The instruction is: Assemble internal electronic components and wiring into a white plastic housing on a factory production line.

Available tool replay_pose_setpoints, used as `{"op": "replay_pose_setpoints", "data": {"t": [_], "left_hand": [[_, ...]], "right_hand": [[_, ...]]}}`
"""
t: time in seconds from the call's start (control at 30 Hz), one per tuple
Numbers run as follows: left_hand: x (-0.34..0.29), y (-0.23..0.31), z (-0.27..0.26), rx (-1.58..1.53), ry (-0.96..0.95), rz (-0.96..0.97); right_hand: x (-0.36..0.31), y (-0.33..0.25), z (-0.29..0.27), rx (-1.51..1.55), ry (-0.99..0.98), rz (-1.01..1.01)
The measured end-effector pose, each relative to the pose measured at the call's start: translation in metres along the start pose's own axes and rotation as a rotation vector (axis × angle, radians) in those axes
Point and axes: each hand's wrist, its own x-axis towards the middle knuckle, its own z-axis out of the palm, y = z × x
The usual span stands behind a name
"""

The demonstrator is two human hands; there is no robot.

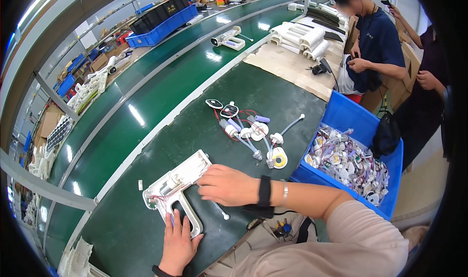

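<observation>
As left grip lies spread on white housing, right grip at its edge, closure unclear

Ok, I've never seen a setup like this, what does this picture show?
No machine here: the left grip and right grip are one person's bare hands. The picture comes from a wide camera worn on that person's head, so edges bend. On the green tabletop lies an open, gun-shaped white housing with wires inside. The left one touches its looped handle; the right one is at its edge, and anything pinched there is hidden. Farther off lie loose wired parts, with a blue bin of parts at right.
</observation>
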Motion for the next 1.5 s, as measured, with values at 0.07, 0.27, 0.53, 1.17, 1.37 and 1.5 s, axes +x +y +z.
{"op": "replay_pose_setpoints", "data": {"t": [0.07, 0.27, 0.53, 1.17, 1.37, 1.5], "left_hand": [[0.016, -0.007, -0.005, 0.002, -0.008, 0.021], [0.078, -0.039, -0.001, 0.073, 0.075, -0.015], [0.089, -0.076, -0.023, -0.427, 0.284, -0.107], [-0.014, -0.074, -0.019, -0.079, 0.001, -0.290], [-0.015, -0.073, -0.018, -0.065, 0.010, -0.299], [-0.014, -0.071, -0.019, -0.053, 0.016, -0.299]], "right_hand": [[-0.020, 0.002, -0.023, -0.059, -0.050, 0.020], [-0.078, 0.006, -0.086, -0.286, -0.052, 0.297], [-0.143, 0.038, -0.130, -0.547, 0.116, 0.655], [-0.181, 0.063, -0.096, -0.515, 0.361, 0.745], [-0.181, 0.062, -0.096, -0.534, 0.365, 0.736], [-0.181, 0.062, -0.096, -0.534, 0.368, 0.736]]}}
